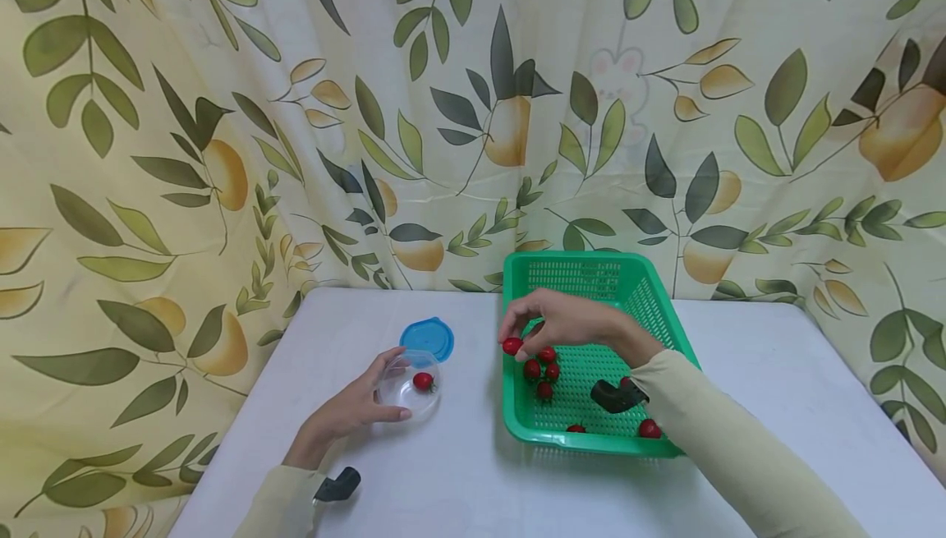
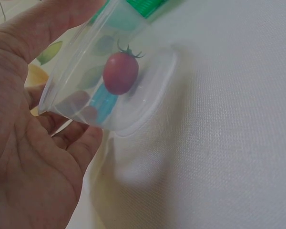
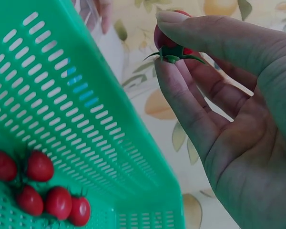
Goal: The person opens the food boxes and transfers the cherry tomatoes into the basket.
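My left hand (image 1: 362, 397) grips a clear plastic cup (image 1: 408, 405) by its sides, thumb on the near side and fingers round the far side. One cherry tomato (image 2: 121, 73) with a green stem lies inside the cup, which stands on the white table. Above the left rim of a green basket (image 1: 599, 438), my right hand (image 1: 565, 320) pinches another cherry tomato (image 3: 169, 38) between thumb and fingers, its green calyx showing in the right wrist view. Several more cherry tomatoes (image 3: 58, 202) lie in the basket, most of them grouped toward its left side.
A blue lid (image 1: 436, 339) lies on the table just behind the cup. The white table (image 1: 443, 480) backs onto a curtain (image 1: 473, 193) printed with leaves and fruit. The basket's perforated walls stand up on the right, under my right forearm.
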A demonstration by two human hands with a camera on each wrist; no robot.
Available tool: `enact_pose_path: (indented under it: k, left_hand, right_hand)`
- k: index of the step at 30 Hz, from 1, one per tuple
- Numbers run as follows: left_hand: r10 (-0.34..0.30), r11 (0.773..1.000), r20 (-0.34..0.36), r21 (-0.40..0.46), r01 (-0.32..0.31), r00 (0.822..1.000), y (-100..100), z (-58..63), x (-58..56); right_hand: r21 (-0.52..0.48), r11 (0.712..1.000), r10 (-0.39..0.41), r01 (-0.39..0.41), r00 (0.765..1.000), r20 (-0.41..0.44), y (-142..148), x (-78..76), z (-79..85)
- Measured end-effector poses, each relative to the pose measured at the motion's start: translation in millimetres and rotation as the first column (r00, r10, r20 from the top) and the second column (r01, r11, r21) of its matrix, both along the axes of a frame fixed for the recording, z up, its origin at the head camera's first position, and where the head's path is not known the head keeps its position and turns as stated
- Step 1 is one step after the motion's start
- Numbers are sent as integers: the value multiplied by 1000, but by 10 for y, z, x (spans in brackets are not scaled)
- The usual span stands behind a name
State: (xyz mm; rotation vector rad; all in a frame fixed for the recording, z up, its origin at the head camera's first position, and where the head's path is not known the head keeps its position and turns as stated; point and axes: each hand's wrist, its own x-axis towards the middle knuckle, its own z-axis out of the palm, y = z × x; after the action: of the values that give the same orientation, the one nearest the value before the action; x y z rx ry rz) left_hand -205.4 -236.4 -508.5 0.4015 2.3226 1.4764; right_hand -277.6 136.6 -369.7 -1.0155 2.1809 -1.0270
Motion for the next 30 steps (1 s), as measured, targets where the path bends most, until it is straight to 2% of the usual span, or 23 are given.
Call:
enact_pose_path:
  k: [9, 20, 30]
  left_hand:
    - [5, 1000, 2, 3, -5, 1000, 8, -8, -11]
    - [3, 1000, -12, -7, -3, 1000, 3, -2, -3]
    - [18, 1000, -1, -6, -18, 1000, 11, -13, -1]
  right_hand:
    - [0, 1000, -29, 29, 1000, -2, 261, -22, -70]
    - [-28, 999, -24, 24, 1000, 10, 444, -18, -114]
    - [-23, 998, -58, 59, 998, 20, 617, 4, -126]
